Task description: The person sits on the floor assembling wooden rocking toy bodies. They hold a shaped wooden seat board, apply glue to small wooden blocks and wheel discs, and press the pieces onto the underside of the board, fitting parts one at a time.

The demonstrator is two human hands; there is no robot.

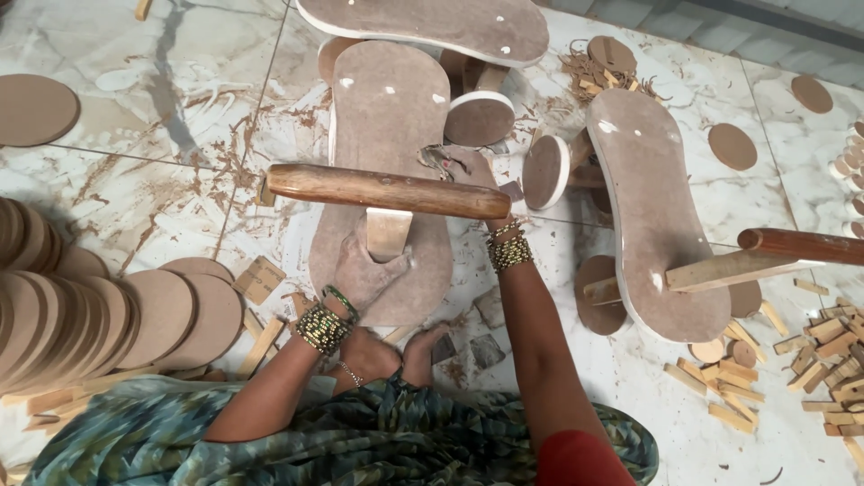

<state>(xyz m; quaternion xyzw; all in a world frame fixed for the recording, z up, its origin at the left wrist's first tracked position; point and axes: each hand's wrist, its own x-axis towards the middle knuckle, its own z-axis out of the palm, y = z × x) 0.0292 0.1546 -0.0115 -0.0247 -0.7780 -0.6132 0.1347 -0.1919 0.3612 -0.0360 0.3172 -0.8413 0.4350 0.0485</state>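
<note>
Beaded green-gold bangles on left hand and right hand; blue-green patterned garment, possibly sari.

The floor is pale polished marble tile with grey and brown veining, and thin dark joints run across it. Brown sawdust smears much of it, thickest near the middle. A stack of round brown discs leans in a row at the left, and a single disc lies flat near the upper left. Short cut wooden blocks lie heaped at the right, with more discs scattered above them. Along the top right edge runs a grey strip, perhaps a step or wall base. The light is even and soft.
</note>
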